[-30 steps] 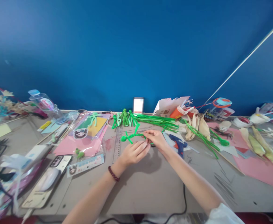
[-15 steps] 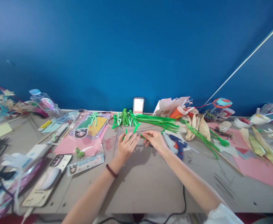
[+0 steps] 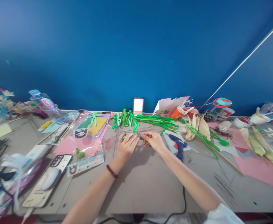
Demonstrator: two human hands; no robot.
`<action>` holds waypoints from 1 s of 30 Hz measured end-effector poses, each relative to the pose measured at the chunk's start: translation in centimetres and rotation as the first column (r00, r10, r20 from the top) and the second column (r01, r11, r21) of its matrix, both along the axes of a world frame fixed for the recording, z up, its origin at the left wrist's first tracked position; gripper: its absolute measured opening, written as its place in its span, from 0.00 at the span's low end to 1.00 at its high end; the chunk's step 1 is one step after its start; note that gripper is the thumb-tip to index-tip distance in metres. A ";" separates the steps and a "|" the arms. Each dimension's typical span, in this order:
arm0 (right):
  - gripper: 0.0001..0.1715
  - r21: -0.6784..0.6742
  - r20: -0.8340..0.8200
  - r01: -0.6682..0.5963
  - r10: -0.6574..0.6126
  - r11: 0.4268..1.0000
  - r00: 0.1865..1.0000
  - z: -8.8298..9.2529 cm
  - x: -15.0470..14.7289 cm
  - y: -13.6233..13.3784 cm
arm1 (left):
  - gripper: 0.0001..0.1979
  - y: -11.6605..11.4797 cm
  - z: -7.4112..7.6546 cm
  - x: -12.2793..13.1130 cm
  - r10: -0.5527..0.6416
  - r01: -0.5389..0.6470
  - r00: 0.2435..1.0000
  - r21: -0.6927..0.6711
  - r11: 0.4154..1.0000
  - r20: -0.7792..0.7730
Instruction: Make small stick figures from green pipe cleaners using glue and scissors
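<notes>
My left hand (image 3: 127, 144) is closed around a bent green pipe cleaner (image 3: 135, 127), whose ends stick up above the fingers. My right hand (image 3: 153, 140) pinches close beside it, its fingertips on the same green piece near the left fingers. Exactly how the piece runs between the two hands is hidden. Just beyond the hands stand several green twisted pipe-cleaner figures (image 3: 124, 118). Right of them lies a bundle of long green pipe cleaners (image 3: 159, 121). A clear ruler (image 3: 117, 141) lies to the left of my left hand.
A blue glue gun (image 3: 179, 146) rests on white paper right of my right hand. Corn husks (image 3: 203, 128) and red-and-white cups (image 3: 180, 111) stand behind it. Leftward are pink paper in plastic (image 3: 66, 144), a phone (image 3: 46, 186) and a bottle (image 3: 43, 101). A small screen (image 3: 138, 105) leans against the wall.
The bent green pipe cleaner has tilted and shifted slightly left above my left hand. My right hand has moved a little left, nearer the left fingers.
</notes>
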State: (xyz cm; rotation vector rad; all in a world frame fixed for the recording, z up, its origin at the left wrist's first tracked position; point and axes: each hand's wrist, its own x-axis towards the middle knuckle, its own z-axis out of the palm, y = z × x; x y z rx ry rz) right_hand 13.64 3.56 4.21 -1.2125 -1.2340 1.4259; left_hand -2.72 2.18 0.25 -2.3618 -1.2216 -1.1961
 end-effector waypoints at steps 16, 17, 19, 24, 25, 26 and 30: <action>0.18 -0.017 -0.033 -0.011 0.010 1.000 0.999 -0.3 -0.3 0.0 | 0.08 0.1 0.8 0.7 0.016 -0.013 0.994 -0.024 1.000 0.113; 0.19 -0.012 -0.024 -0.020 0.020 1.000 1.000 -0.4 -0.2 0.1 | 0.08 0.2 0.9 0.7 0.025 -0.023 0.994 -0.018 1.000 0.109; 0.21 0.031 0.038 -0.047 0.045 0.998 0.998 -0.7 0.0 0.2 | 0.07 0.3 0.9 0.7 0.043 -0.044 0.993 0.004 0.999 0.113; 0.16 0.347 0.388 -0.045 -0.100 0.937 0.916 -1.3 0.3 0.1 | 0.05 0.5 1.2 0.6 0.102 -0.111 0.984 0.055 0.992 0.145; 0.13 0.410 0.457 -0.047 -0.161 0.911 0.874 -1.4 0.3 -0.1 | 0.05 0.5 1.2 0.7 0.117 -0.128 0.981 0.058 0.990 0.154; 0.10 0.463 0.522 -0.060 -0.217 0.884 0.825 -1.4 0.3 -0.2 | 0.05 0.5 1.3 0.7 0.132 -0.143 0.978 0.060 0.988 0.160; 0.06 0.601 0.695 -0.234 -0.355 0.764 0.625 -1.2 0.1 -0.8 | 0.04 0.4 1.5 0.8 0.166 -0.178 0.975 0.069 0.982 0.147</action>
